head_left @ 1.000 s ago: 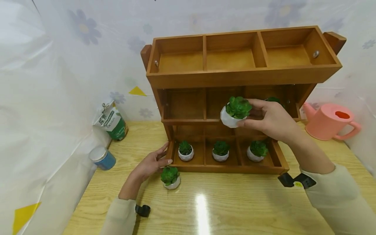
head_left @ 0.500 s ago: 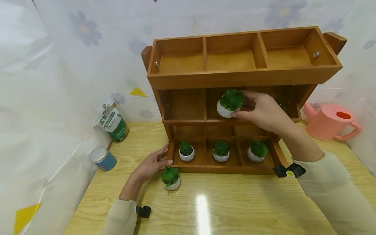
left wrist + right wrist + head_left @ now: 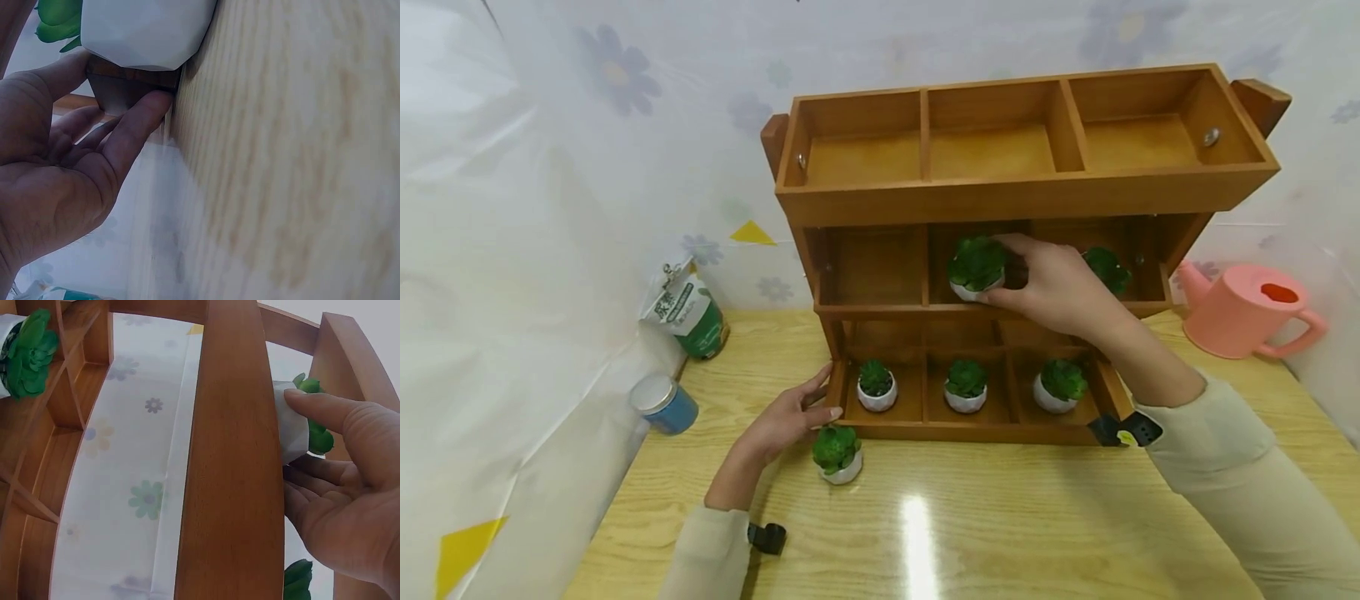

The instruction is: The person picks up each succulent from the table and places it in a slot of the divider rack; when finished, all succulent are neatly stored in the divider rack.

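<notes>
My right hand [image 3: 1060,287] pinches a small potted succulent [image 3: 976,265] by its white faceted pot, inside the middle compartment of the middle tier of a wooden plant shelf [image 3: 1022,198]. In the right wrist view the shelf's front board hides part of that pot [image 3: 292,428]. Another succulent [image 3: 1107,271] stands in the compartment to the right, partly behind the hand. My left hand [image 3: 786,421] grips the lower left corner of the shelf, thumb and fingers on either side of it. Just in front of that hand, a potted succulent [image 3: 837,454] stands on the table.
The bottom tier holds three potted succulents [image 3: 876,386], one per compartment. A pink watering can [image 3: 1247,308] stands right of the shelf. To the left are a green-and-white pouch [image 3: 692,315] and a blue jar [image 3: 664,406]. A white flowered sheet [image 3: 700,108] hangs behind.
My right hand has carried the succulent leftward and back into the middle compartment of the middle tier, first rising, then lowering slightly. The left hand has stayed at the shelf corner.
</notes>
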`<act>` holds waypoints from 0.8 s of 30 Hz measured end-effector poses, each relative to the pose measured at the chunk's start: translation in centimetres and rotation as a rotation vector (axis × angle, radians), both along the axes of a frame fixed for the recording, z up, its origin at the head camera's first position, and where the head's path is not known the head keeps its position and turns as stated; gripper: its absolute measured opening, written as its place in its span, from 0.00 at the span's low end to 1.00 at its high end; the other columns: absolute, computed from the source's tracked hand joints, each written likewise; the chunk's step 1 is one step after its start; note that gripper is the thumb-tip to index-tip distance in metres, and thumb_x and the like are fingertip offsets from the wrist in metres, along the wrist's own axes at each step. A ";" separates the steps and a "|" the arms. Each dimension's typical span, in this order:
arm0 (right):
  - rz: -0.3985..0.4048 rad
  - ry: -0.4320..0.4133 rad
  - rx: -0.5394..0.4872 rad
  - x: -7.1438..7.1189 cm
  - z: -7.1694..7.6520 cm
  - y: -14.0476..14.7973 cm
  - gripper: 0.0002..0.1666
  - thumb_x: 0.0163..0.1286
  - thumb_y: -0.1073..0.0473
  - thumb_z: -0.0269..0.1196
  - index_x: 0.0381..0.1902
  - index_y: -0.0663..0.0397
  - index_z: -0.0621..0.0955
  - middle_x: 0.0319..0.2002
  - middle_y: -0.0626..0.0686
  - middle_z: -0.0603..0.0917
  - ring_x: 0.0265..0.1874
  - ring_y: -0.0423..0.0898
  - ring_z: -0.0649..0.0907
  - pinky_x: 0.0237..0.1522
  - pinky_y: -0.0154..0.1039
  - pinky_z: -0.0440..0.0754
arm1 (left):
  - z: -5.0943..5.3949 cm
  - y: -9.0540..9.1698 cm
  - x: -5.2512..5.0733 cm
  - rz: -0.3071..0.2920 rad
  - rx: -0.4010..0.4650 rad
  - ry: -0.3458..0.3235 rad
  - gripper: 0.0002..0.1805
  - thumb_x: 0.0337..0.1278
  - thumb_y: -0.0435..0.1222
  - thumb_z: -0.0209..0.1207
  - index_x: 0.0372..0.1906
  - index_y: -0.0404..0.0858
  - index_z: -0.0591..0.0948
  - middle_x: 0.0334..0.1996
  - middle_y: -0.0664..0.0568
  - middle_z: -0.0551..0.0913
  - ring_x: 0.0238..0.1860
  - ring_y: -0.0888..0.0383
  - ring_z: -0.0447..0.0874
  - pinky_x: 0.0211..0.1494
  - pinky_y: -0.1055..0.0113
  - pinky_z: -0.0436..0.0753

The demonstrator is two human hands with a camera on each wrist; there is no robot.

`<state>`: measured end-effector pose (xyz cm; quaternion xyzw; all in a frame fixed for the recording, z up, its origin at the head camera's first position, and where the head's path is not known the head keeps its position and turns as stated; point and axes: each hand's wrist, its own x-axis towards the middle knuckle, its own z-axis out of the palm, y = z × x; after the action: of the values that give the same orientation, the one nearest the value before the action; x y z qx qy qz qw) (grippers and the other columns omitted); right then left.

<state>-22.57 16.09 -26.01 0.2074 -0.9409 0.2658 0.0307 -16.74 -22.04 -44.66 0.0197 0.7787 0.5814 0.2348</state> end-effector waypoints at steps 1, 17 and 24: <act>0.002 -0.003 0.008 0.0 0.0 -0.1 0.44 0.66 0.45 0.70 0.74 0.56 0.69 0.63 0.64 0.81 0.57 0.63 0.82 0.57 0.62 0.78 | 0.0 0.0 0.0 -0.006 -0.001 0.004 0.44 0.70 0.45 0.62 0.81 0.65 0.50 0.81 0.39 0.50 0.72 0.39 0.71 0.66 0.41 0.76; 0.046 -0.011 0.114 0.1 0.2 -0.5 0.41 0.71 0.50 0.67 0.76 0.58 0.67 0.68 0.65 0.76 0.61 0.65 0.80 0.61 0.64 0.75 | 0.2 0.1 0.1 0.001 0.006 0.001 0.43 0.71 0.43 0.62 0.81 0.64 0.51 0.82 0.40 0.50 0.72 0.40 0.71 0.67 0.41 0.76; 0.024 -0.006 0.048 1.0 0.5 0.4 0.41 0.69 0.50 0.69 0.75 0.52 0.68 0.69 0.63 0.75 0.63 0.64 0.79 0.61 0.63 0.76 | 0.2 0.0 0.0 -0.026 0.009 0.000 0.44 0.72 0.44 0.60 0.82 0.62 0.48 0.82 0.38 0.48 0.73 0.38 0.69 0.68 0.39 0.74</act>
<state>-21.59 16.50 -25.46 0.2185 -0.9446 0.2443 0.0198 -16.75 -22.03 -44.47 0.0311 0.7759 0.5817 0.2422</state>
